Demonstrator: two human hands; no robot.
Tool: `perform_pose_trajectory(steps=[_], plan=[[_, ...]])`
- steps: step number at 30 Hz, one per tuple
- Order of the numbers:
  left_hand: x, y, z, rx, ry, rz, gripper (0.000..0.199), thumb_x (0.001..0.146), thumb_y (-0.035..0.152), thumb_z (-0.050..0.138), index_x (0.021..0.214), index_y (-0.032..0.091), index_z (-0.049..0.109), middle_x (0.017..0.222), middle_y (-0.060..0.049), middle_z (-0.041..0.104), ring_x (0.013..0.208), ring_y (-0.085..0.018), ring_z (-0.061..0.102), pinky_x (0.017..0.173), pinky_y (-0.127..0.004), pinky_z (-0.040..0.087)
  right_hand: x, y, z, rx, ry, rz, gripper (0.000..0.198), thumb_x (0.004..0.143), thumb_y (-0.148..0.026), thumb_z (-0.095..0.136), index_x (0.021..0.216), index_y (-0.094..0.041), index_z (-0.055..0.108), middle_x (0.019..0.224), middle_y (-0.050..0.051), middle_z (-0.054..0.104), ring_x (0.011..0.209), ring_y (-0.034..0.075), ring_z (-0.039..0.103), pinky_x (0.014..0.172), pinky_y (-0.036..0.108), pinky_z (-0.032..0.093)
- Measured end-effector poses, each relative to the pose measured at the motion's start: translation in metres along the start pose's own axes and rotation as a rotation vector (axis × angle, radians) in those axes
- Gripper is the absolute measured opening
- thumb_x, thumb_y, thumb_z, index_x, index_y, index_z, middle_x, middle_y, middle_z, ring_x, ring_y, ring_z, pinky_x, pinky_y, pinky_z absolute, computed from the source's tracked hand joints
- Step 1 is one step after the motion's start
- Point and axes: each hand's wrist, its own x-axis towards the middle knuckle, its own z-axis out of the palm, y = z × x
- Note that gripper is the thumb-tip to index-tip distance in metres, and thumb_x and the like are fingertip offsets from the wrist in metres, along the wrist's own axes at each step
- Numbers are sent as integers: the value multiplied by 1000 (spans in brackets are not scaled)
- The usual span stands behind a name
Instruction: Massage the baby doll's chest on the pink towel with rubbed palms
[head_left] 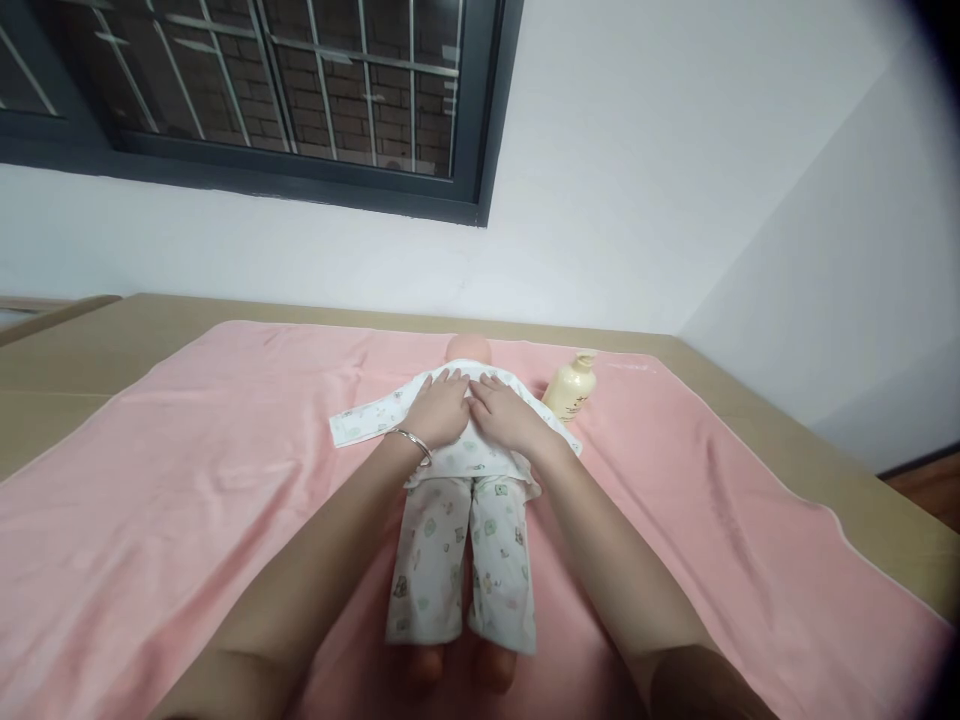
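A baby doll (pixel 469 348) lies stretched out on a pink sheet, its head away from me and its feet toward me. It wears a white printed long-sleeved top (pixel 480 458) and matching trousers (pixel 435 560). My left hand (pixel 441 408), with a silver bangle on the wrist, rests flat on the left side of the upper torso, fingers extended. Beside it, my right hand (pixel 508 412) lies on the right side, fingers also stretched out. The fingertips of both hands nearly meet at the middle. Neither hand grips anything.
A pale yellow pump bottle (pixel 571 386) stands by the doll's right-hand sleeve. The wrinkled pink sheet (pixel 187 480) covers much of the wooden surface (pixel 67 400). A white wall (pixel 600 200) and a dark-framed barred window (pixel 300 90) rise behind.
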Motion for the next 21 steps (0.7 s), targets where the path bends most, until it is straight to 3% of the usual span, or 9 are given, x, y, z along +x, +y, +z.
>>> perform_pose_trajectory(steps=[4, 7, 21], plan=[[17, -19, 25, -79, 78, -78, 61, 99, 38, 28, 153, 8, 28, 163, -16, 18, 151, -28, 14, 121, -45, 14, 16, 30, 19, 29, 83, 92, 57, 103, -46, 28, 153, -18, 32, 162, 12, 22, 150, 29, 14, 119, 45, 16], [23, -29, 33, -144, 122, -140, 69, 98, 49, 28, 153, 7, 27, 163, -17, 19, 151, -28, 13, 121, -45, 13, 20, 39, 26, 26, 106, 123, 68, 100, -57, 30, 154, -16, 29, 162, 13, 23, 151, 29, 13, 120, 43, 13], [17, -26, 30, -146, 61, -168, 72, 98, 49, 20, 155, 5, 17, 164, -15, 12, 152, -27, 6, 122, -49, 8, 17, 24, 28, -5, 38, 195, 71, 100, -56, 21, 157, -14, 17, 164, 12, 11, 151, 31, 6, 120, 48, 7]])
